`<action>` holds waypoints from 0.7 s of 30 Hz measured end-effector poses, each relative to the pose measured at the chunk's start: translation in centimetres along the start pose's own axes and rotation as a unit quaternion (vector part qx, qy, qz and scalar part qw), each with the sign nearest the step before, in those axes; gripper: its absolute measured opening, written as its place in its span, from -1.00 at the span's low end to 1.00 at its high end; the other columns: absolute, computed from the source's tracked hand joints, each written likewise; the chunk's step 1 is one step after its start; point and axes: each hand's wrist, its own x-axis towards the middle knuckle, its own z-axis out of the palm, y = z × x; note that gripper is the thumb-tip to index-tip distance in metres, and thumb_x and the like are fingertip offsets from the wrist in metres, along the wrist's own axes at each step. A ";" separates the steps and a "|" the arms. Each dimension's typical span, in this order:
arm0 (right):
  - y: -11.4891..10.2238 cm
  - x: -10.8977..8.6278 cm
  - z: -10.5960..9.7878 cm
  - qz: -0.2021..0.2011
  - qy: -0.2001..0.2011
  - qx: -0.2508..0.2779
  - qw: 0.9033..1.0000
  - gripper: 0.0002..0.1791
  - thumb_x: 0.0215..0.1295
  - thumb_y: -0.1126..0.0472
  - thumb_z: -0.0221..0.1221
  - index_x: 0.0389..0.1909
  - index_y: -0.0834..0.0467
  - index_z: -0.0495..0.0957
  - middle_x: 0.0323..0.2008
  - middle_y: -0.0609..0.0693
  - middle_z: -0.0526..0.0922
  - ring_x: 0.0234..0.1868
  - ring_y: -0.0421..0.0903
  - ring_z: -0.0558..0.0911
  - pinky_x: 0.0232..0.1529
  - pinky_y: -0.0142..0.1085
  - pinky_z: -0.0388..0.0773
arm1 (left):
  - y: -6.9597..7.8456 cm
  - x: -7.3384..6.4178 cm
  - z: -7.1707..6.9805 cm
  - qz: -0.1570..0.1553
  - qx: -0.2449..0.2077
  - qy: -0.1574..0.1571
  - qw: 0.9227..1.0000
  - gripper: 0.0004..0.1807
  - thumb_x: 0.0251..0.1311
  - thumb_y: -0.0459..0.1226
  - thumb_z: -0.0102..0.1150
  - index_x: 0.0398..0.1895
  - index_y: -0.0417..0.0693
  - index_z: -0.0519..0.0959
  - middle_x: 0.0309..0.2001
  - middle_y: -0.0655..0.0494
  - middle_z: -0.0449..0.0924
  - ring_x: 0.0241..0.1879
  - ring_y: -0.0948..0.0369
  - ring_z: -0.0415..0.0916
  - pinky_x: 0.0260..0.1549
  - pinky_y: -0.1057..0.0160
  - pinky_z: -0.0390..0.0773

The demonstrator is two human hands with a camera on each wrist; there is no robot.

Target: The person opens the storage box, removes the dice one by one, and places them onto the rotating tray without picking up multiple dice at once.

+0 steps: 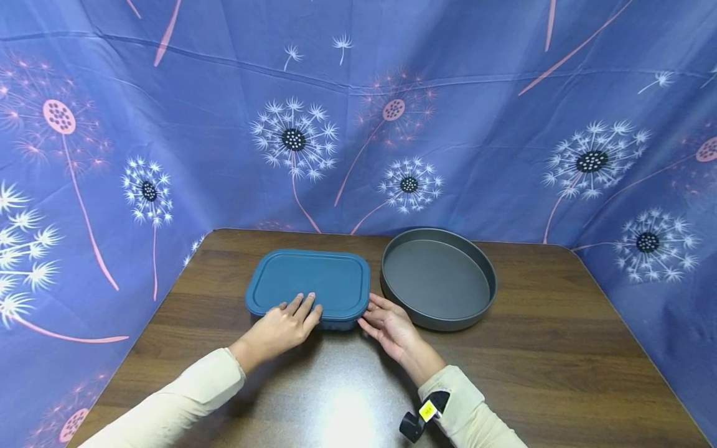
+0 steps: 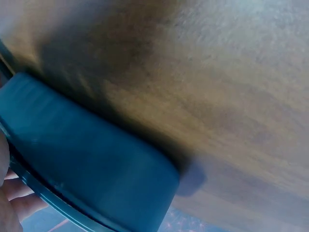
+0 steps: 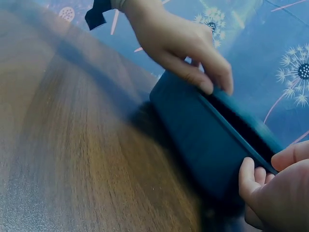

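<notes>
Pinching the blue lid [image 1: 313, 277] at its end beside the round gray pan [image 1: 439, 277] is my right hand [image 1: 396, 333]; my left hand [image 1: 282, 328] grips farther from that pan. Left of the pan, the rectangular container [image 2: 91, 154] seems slightly gapped, though blurred.

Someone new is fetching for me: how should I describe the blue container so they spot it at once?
Start at the wooden table and look toward its far side, below the patterned cloth. In the head view, the container is the left of two vessels there. It is blue and rectangular with rounded corners, while its neighbour, the pan, is round and dark grey.
</notes>
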 end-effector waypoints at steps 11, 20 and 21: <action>0.6 0.2 0.9 -0.018 0.063 -0.025 0.998 -0.35 0.17 0.58 0.03 0.32 0.40 0.14 -0.28 -0.04 0.44 -0.30 -0.21 0.53 -0.19 -0.29 0.59 | -1.1 0.9 -0.8 0.003 0.024 0.002 1.000 -0.38 0.50 -0.39 -0.76 0.00 -0.18 0.52 -0.05 -0.11 0.65 -0.17 0.06 0.67 -0.53 0.20 0.63; 0.9 0.5 1.8 -0.011 0.111 -0.043 0.993 -0.34 0.12 0.59 0.08 0.29 0.35 0.18 -0.16 0.06 0.44 -0.29 -0.14 0.56 -0.27 -0.35 0.62 | -1.8 1.9 -1.2 0.005 0.041 0.004 0.999 -0.39 0.50 -0.38 -0.76 -0.06 -0.21 0.52 -0.07 -0.08 0.65 -0.23 0.05 0.67 -0.57 0.17 0.62; 0.9 0.5 1.8 -0.010 0.113 -0.043 0.993 -0.34 0.13 0.59 0.08 0.29 0.34 0.18 -0.13 0.08 0.43 -0.30 -0.15 0.56 -0.27 -0.35 0.63 | -1.9 2.0 -1.2 0.005 0.041 0.004 0.999 -0.39 0.50 -0.38 -0.76 -0.06 -0.22 0.52 -0.07 -0.08 0.65 -0.24 0.04 0.66 -0.57 0.17 0.62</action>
